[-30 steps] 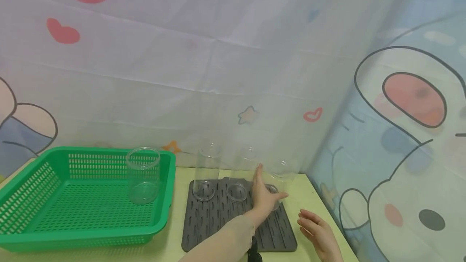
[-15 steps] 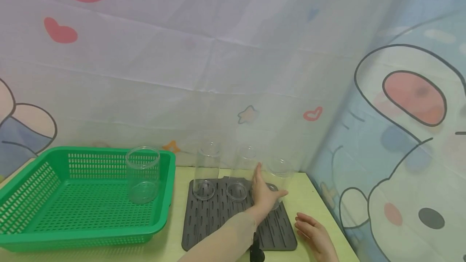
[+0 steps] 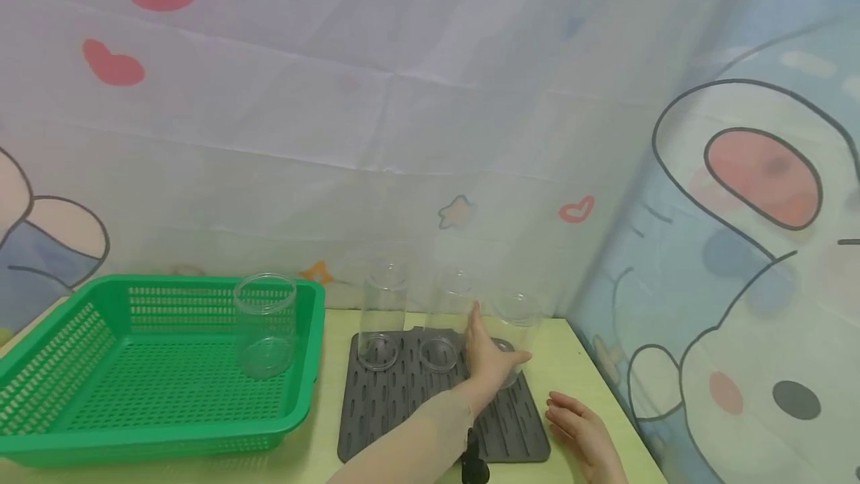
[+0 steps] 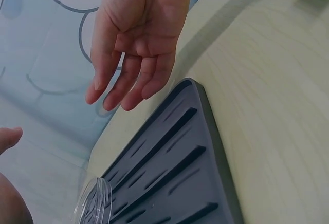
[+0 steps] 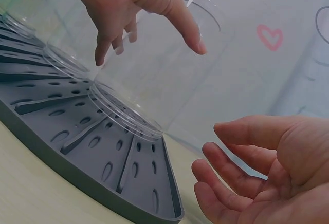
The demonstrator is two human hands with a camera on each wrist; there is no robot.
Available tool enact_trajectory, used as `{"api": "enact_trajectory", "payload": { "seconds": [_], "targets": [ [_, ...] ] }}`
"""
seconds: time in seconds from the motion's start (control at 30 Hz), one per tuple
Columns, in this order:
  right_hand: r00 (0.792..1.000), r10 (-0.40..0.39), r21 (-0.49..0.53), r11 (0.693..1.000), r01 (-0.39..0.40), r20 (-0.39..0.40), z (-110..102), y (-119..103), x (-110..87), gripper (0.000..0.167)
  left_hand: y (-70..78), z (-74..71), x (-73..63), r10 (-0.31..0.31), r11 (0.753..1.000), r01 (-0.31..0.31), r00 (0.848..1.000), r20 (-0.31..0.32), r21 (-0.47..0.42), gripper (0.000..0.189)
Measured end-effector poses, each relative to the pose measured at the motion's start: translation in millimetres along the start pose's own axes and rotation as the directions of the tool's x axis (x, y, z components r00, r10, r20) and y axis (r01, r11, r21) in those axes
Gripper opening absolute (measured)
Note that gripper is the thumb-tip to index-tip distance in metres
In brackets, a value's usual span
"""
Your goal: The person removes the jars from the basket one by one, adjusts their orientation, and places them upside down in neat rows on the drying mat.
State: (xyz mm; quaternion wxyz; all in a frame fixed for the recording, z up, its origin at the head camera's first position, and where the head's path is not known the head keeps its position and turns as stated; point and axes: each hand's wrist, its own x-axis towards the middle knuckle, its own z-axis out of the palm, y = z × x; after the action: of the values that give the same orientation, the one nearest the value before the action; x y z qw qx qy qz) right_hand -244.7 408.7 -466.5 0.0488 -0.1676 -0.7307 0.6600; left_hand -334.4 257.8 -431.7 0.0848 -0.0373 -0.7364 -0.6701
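Observation:
Three tall clear cups stand upright in a row on the grey ridged drying mat (image 3: 403, 409). My left hand (image 3: 489, 357) reaches across to the right-hand cup (image 3: 519, 323) and holds it, thumb on one side and fingers on the other. In the right wrist view, this cup's base (image 5: 126, 113) rests on the mat under the left hand (image 5: 139, 3). The middle cup (image 3: 446, 320) is just left of my fingers, with the left cup (image 3: 383, 312) beyond it. My right hand (image 3: 584, 432) hangs loosely curled beside the mat's right edge and holds nothing.
A green plastic basket (image 3: 168, 435) stands on the left of the pale wooden table (image 3: 561, 349). Inside its right end is one more clear cup (image 3: 265, 334). A printed cloth (image 3: 302, 133) hangs behind the table and along the right side.
The right-hand cup has shifted slightly to the left in my left hand's hold, then stayed still. My right hand has drifted slightly left and down.

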Motion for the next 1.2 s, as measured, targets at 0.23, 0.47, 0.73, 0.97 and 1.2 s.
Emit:
{"api": "enact_trajectory", "payload": {
  "seconds": [0.23, 0.47, 0.73, 0.97, 1.2],
  "targets": [
    [1.000, 0.011, 0.006, 1.000, -0.011, 0.008, -1.6, -2.6, -3.0, 0.051, 2.4, -5.2, -13.0, -0.016, 0.999, 0.017, 1.000, 0.026, -0.045, 0.118],
    [1.000, 0.018, 0.019, 1.000, -0.018, 0.021, -2.4, -3.3, -2.5, 0.050, 2.0, -14.3, -30.9, -0.035, 0.997, 0.039, 0.997, 0.072, -0.062, 0.108],
    [0.999, 0.022, 0.004, 1.000, -0.023, 0.036, -2.9, -4.1, -1.1, 0.055, 5.3, -30.7, -48.9, -0.016, 0.997, 0.027, 0.991, 0.129, -0.078, 0.104],
    [0.998, 0.020, -0.003, 1.000, -0.019, 0.053, -3.5, -3.8, 0.8, 0.055, 17.5, -55.0, -59.4, -0.083, 0.978, 0.123, 0.971, 0.222, -0.171, 0.096],
    [0.998, 0.016, 0.001, 1.000, -0.016, 0.058, -2.4, -3.1, 3.3, 0.054, 33.6, -92.3, -65.2, -0.094, 0.967, 0.156, 0.953, 0.288, -0.199, 0.070]
  ]
}}
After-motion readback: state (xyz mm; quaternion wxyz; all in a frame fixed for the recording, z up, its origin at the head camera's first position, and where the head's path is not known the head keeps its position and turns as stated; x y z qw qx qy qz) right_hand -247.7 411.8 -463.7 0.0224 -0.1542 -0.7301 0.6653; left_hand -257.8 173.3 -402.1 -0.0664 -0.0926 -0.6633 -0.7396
